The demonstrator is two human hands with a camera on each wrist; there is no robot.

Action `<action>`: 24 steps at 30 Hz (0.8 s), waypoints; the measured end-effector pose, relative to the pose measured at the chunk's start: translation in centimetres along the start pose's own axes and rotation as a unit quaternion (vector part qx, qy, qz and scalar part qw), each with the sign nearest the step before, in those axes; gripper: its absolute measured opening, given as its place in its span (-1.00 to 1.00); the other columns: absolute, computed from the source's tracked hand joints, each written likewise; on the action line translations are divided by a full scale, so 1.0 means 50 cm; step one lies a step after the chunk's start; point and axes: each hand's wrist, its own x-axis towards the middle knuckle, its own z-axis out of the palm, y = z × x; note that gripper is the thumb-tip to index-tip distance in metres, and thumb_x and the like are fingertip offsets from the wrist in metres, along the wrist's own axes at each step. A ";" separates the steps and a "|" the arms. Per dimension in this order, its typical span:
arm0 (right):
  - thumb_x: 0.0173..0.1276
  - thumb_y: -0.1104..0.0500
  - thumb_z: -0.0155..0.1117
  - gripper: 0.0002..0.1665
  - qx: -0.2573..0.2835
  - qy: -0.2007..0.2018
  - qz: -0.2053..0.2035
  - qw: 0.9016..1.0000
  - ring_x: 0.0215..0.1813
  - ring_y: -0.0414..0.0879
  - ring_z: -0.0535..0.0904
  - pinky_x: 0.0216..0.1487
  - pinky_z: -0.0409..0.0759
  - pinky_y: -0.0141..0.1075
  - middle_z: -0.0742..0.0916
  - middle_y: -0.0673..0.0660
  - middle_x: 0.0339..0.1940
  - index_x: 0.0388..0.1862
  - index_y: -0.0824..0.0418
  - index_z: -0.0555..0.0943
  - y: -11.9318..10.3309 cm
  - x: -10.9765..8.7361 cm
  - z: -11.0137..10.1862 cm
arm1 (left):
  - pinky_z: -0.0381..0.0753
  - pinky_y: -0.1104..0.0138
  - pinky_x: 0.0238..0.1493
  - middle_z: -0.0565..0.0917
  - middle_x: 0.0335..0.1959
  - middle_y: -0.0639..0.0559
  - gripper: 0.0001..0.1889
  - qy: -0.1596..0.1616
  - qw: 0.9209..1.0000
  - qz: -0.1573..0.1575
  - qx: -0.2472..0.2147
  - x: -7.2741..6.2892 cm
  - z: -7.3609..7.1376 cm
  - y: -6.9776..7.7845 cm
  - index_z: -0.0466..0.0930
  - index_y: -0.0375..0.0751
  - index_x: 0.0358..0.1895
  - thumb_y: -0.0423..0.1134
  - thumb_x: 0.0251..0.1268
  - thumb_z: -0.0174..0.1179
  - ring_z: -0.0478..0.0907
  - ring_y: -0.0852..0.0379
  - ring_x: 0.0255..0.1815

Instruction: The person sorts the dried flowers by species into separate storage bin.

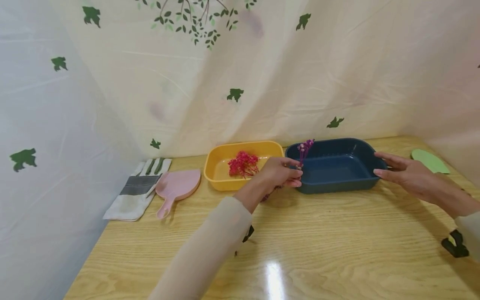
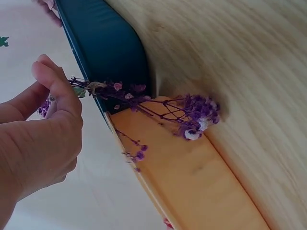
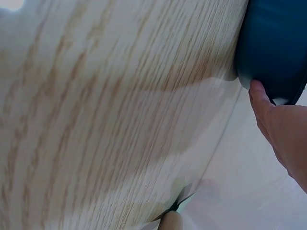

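My left hand (image 1: 279,171) pinches a bunch of dried purple flowers (image 1: 305,148) at the front left corner of a dark blue basin (image 1: 337,187). In the left wrist view, the purple flowers (image 2: 199,110) stick out on both sides of the fingers, and some hang in front of the touching ends of the blue and yellow basins. My right hand (image 1: 408,173) touches the blue basin's right end with extended fingers and thumb. The yellow basin (image 1: 225,185) holds red dried flowers (image 1: 243,163).
A pink pan-shaped board (image 1: 180,183) overlaps a folded grey-and-white cloth (image 1: 131,202) at the left. A light green flat piece (image 1: 429,160) lies right of the blue basin, partly behind my right hand. A printed curtain (image 1: 180,104) hangs behind the wooden table (image 1: 318,241).
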 end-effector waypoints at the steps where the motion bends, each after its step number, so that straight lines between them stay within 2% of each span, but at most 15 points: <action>1: 0.50 -0.03 0.07 -0.10 0.000 0.000 0.001 1.000 0.48 0.41 -0.21 -0.24 0.33 -0.74 -0.08 0.45 0.52 0.58 0.12 -0.19 0.000 0.000 0.000 | 0.66 0.45 -0.53 0.66 -0.10 -0.39 -0.66 0.002 1.000 -0.004 -0.001 0.005 0.005 0.004 0.58 -0.31 0.12 -0.46 0.27 0.20 0.60 0.15 -0.64; 5: 0.49 -0.06 0.07 -0.09 -0.012 0.004 0.003 1.000 0.47 0.42 -0.16 -0.23 0.35 -0.71 -0.05 0.43 0.52 0.58 0.12 -0.17 -0.003 0.001 -0.001 | 0.59 0.50 -0.65 0.64 -0.08 -0.41 -0.68 0.003 1.000 -0.024 -0.001 0.019 0.019 0.020 0.58 -0.35 0.09 -0.46 0.27 0.21 0.59 0.15 -0.69; 9: 0.49 -0.06 0.07 -0.09 -0.011 0.003 0.004 1.000 0.47 0.42 -0.14 -0.22 0.35 -0.72 -0.05 0.42 0.53 0.58 0.12 -0.17 -0.003 0.000 -0.001 | 0.55 0.52 -0.65 0.64 -0.07 -0.41 -0.69 -0.001 0.999 -0.041 0.017 0.028 0.028 0.028 0.57 -0.40 0.09 -0.44 0.28 0.21 0.57 0.16 -0.70; 18: 0.49 -0.04 0.08 -0.10 -0.008 0.002 0.001 1.000 0.47 0.42 -0.15 -0.23 0.34 -0.72 -0.05 0.41 0.53 0.59 0.08 -0.16 -0.001 0.002 -0.004 | 0.58 0.52 -0.59 0.67 -0.11 -0.34 -0.70 0.022 0.998 -0.036 0.047 0.039 0.039 0.029 0.59 -0.42 0.05 -0.44 0.26 0.22 0.57 0.16 -0.68; 24: 0.49 -0.03 0.08 -0.11 0.003 0.000 0.000 1.000 0.47 0.43 -0.15 -0.21 0.34 -0.74 -0.06 0.41 0.54 0.59 0.09 -0.15 0.001 0.002 -0.004 | 0.64 0.46 -0.47 0.70 -0.40 -0.19 -0.76 0.036 0.996 -0.028 0.078 0.042 0.049 0.031 0.63 -0.39 -0.02 -0.42 0.25 0.23 0.57 0.15 -0.66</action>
